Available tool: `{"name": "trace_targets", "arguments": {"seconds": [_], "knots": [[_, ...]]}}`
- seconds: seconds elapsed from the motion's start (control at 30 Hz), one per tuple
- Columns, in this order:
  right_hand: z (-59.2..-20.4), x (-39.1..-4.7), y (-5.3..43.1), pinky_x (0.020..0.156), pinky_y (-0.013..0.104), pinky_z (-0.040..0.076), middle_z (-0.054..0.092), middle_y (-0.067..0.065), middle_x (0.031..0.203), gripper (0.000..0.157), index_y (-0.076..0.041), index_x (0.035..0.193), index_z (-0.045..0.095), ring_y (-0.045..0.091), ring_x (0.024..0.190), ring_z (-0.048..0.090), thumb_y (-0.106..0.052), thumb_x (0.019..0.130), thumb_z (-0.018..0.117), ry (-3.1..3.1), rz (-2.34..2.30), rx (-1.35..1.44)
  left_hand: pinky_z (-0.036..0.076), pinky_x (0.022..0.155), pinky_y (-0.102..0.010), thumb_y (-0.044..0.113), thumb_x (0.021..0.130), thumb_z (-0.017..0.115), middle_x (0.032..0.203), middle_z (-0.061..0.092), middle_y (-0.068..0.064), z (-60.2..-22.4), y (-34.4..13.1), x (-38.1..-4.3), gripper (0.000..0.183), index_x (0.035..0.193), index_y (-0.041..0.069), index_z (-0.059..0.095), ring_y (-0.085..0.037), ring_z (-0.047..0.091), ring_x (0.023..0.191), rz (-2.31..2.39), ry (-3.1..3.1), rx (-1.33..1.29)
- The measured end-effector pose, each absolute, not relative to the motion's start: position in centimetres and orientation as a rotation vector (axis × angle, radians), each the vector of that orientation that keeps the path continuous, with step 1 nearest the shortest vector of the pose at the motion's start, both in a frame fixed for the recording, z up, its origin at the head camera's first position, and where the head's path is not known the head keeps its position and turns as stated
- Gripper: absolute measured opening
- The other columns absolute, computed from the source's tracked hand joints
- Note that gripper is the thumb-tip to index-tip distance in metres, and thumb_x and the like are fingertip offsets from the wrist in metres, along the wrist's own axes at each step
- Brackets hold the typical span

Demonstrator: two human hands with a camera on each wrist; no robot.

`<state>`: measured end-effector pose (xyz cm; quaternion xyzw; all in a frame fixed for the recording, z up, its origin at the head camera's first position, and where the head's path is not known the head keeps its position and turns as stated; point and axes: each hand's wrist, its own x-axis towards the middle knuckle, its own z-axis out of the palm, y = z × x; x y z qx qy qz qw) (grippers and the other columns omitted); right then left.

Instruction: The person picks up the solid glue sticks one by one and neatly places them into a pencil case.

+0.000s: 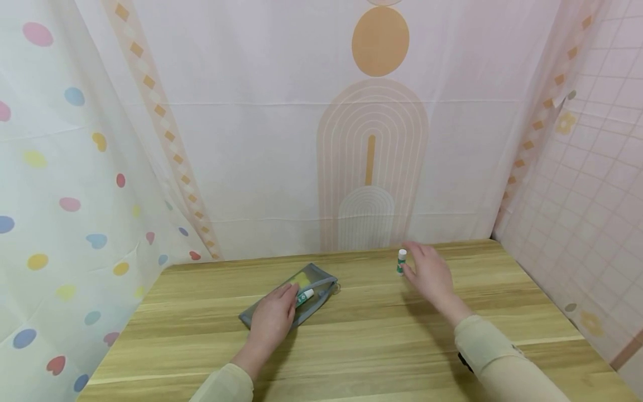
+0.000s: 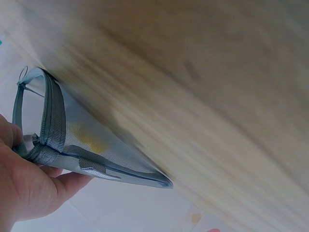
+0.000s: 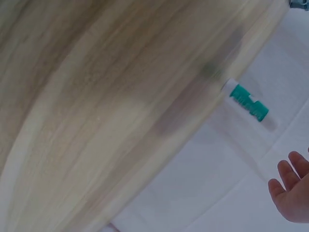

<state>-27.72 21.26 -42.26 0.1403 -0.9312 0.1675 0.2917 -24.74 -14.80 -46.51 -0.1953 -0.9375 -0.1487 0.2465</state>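
A grey mesh zipper pouch [image 1: 318,273] lies on the table left of the middle, with something yellow showing through its mesh. My left hand [image 1: 273,315] grips the pouch; the left wrist view shows the thumb on one side of the pouch [image 2: 58,116] and fingers on the other. Beside the left fingertips is a green-and-white glue stick [image 1: 304,297]; whether it lies in or on the pouch I cannot tell. Another glue stick [image 1: 401,262] stands upright toward the back. My right hand [image 1: 431,274] is just right of it, fingers extended, apart from the stick [image 3: 248,102] in the right wrist view.
The wooden table [image 1: 351,352] ends at the back against a hanging patterned cloth [image 1: 261,167]. Dotted cloth [image 1: 75,234] hangs on the left and checked cloth [image 1: 577,223] on the right. A small metal ring [image 1: 337,288] hangs at the pouch's corner.
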Motion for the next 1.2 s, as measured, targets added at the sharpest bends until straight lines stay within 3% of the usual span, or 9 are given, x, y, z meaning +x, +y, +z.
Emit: {"name": "trace_targets", "arguments": {"seconds": [0.43,0.8,1.2], "knots": [[-43.0,-29.2,22.0,0.104,0.062,0.040,0.050,0.030,0.138,0.063,0.005,0.142,0.044,0.049,0.126,0.047,-0.016,0.090,0.073,-2.630,0.778,0.208,0.053,0.093,-0.051,0.010,0.092,0.069,0.119,0.067,-0.020,-46.6,-14.8,-24.8,0.033,0.124,0.001,0.067,-0.038,0.065,0.107,-0.380,-2.539,-0.551],[-43.4,-30.2,22.4,0.107,0.059,0.038,0.044,0.032,0.143,0.067,0.006,0.148,0.034,0.048,0.130,0.044,-0.026,0.098,0.064,-2.627,1.244,0.040,0.052,0.093,-0.052,0.011,0.092,0.068,0.120,0.067,-0.020,-46.5,-14.8,-24.8,0.034,0.124,0.001,0.067,-0.039,0.064,0.108,-0.397,-2.544,-0.545],[-43.8,-30.6,21.7,0.108,0.050,0.041,0.051,0.033,0.136,0.059,0.010,0.143,0.039,0.046,0.126,0.049,-0.015,0.097,0.065,-2.489,1.508,-0.029,0.054,0.091,-0.052,0.009,0.091,0.069,0.119,0.067,-0.020,-46.5,-14.8,-24.8,0.033,0.123,0.000,0.067,-0.038,0.065,0.107,-0.393,-2.521,-0.554]]}}
